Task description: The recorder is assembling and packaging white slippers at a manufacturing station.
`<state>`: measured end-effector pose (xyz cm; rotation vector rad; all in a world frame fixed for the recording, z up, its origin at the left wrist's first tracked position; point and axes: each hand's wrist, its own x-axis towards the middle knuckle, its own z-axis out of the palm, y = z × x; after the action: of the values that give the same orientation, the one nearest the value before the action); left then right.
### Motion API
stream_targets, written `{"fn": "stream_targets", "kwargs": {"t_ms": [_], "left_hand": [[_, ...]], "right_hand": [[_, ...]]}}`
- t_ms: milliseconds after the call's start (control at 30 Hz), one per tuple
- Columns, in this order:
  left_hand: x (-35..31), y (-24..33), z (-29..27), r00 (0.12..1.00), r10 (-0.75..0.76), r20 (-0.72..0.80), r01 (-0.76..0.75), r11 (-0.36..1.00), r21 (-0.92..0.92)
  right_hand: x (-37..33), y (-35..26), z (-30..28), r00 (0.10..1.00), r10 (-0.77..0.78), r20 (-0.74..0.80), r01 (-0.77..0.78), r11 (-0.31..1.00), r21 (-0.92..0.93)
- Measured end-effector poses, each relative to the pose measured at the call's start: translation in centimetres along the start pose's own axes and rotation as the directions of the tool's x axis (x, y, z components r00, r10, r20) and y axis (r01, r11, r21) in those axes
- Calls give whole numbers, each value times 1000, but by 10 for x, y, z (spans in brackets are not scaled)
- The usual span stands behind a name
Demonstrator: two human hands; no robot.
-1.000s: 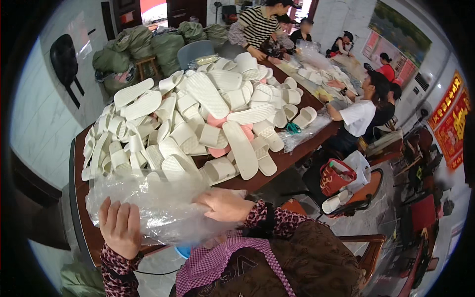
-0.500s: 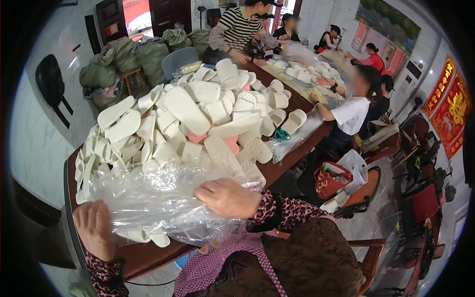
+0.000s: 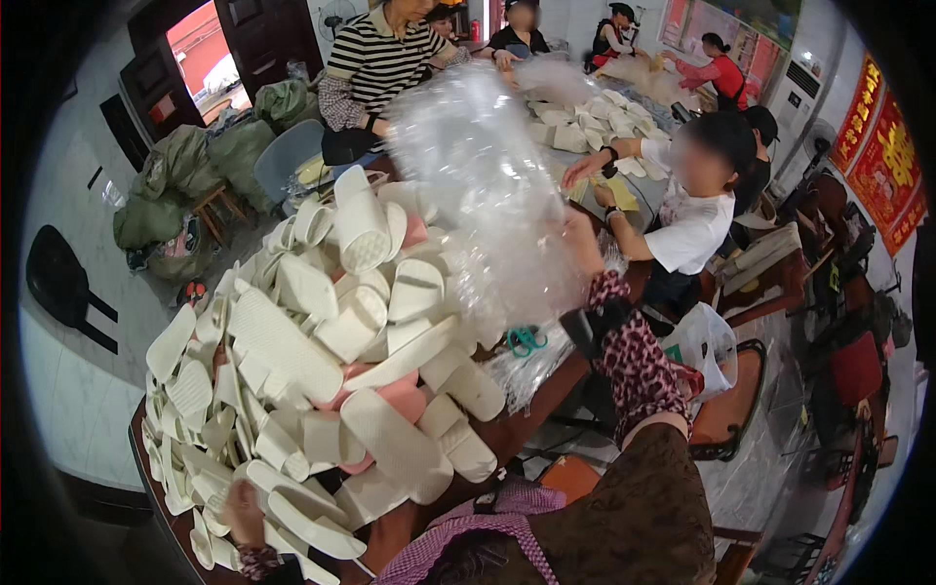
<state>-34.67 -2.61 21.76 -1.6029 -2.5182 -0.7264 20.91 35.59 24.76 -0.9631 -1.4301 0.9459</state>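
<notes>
My right hand (image 3: 583,244) is stretched out over the far right side of the table, closed on a bundle of clear plastic bags (image 3: 487,195). The plastic hangs up in the air and is smeared by motion. Low on the left, my left hand (image 3: 244,512) is at the near edge of a big heap of white slippers (image 3: 283,361), against or just above a white slipper (image 3: 317,522). Its fingers are blurred, so their grip does not show. A few pink slippers (image 3: 395,395) lie among the white ones.
Teal-handled scissors (image 3: 526,340) lie by more clear plastic at the table's right edge. A person in a striped shirt (image 3: 385,73) stands beyond the heap; one in a white shirt (image 3: 697,229) works at the right. Green sacks (image 3: 244,156) and a chair (image 3: 726,400) stand around.
The plastic rose from the near edge and swung far and right with my right hand. My left hand let go of it and moved down beside the slippers. The view shifted.
</notes>
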Motion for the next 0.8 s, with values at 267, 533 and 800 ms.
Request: {"fn": "stream_targets", "kwargs": {"t_ms": [267,533,800], "left_hand": [[-19,24,122,945,-176,277,148,982,119],[-49,50,144,922,-278,270,228,952,203],[-69,52,141,916,-348,198,276,907,318]], "right_hand": [[122,208,-112,989,-147,6,133,875,-465],[148,353,-225,990,-66,-123,-24,790,-613],[9,524,-137,972,37,-233,-191,703,-685]]}}
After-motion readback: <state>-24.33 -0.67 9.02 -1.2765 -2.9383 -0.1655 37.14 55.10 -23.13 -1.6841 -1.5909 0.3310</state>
